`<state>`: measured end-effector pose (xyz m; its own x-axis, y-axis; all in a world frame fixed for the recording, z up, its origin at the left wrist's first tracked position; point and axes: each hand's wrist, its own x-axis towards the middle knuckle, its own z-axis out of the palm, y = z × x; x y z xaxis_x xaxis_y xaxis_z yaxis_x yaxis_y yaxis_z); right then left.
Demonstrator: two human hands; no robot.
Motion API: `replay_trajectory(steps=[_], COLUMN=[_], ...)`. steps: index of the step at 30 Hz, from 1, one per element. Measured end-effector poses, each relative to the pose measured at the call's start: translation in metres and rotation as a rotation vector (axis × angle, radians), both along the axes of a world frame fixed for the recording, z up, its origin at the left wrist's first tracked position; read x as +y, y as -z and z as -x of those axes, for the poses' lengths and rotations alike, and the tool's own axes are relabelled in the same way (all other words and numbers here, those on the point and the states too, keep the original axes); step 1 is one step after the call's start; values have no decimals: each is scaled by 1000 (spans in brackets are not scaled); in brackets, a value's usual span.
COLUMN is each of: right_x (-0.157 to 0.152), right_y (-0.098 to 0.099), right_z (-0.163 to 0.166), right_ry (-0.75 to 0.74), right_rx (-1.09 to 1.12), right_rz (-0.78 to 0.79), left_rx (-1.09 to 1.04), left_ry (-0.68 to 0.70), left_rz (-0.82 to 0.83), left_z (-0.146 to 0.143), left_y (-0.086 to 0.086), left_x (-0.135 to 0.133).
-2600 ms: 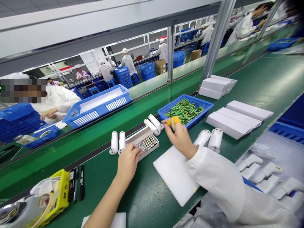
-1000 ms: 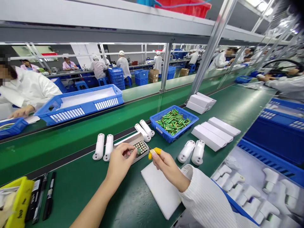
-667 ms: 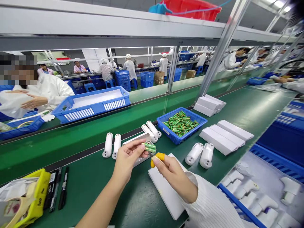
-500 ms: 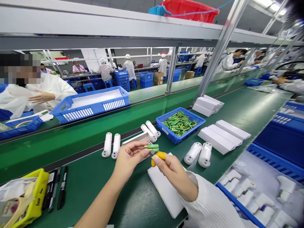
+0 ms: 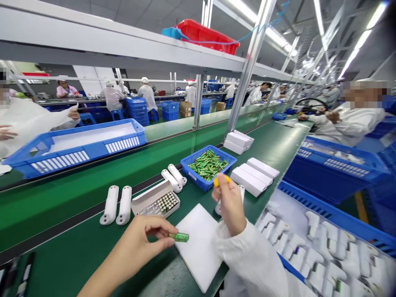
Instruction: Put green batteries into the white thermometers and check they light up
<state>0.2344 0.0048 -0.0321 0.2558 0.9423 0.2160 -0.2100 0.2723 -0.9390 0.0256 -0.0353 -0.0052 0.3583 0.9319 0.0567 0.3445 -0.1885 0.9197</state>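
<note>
My left hand [image 5: 151, 237] pinches green batteries [image 5: 180, 236] between thumb and fingers, over the left edge of a white foam pad [image 5: 198, 247]. Raised to the right, my right hand [image 5: 229, 202] has its fingers curled together, with yellow finger cots [image 5: 222, 180] on them. What it holds, if anything, is hidden. It appears in front of a blue basket of green batteries [image 5: 208, 165] and partly covers a white cylindrical device [image 5: 241, 192]. Beyond my left hand lies an open white box [image 5: 140, 203] with rows of batteries standing in it.
White housings [image 5: 125, 205] stand in pairs left of the box and behind it. White cartons [image 5: 252, 179] lie right of the basket. A blue crate [image 5: 337, 214] of white devices flanks the bench. Co-workers sit across the line and at far right.
My hands have moved apart: the left lowered with the batteries, the right lifted away to the right. The view has turned right, and the battery box shows more fully.
</note>
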Motion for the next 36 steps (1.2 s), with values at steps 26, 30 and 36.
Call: replay_trajectory(steps=[26, 30, 36], right_x=[103, 71, 42], right_y=[-3, 8, 47], right_z=[-58, -41, -18], right_ry=[288, -31, -404], right_rx=[-1162, -1286, -1552], right_rz=[-26, -155, -221], left_rx=[566, 632, 697], left_ry=[-217, -201, -153], left_rz=[-263, -299, -328], left_z=[0, -1, 0], left_y=[44, 48, 53], left_x=[29, 32, 33])
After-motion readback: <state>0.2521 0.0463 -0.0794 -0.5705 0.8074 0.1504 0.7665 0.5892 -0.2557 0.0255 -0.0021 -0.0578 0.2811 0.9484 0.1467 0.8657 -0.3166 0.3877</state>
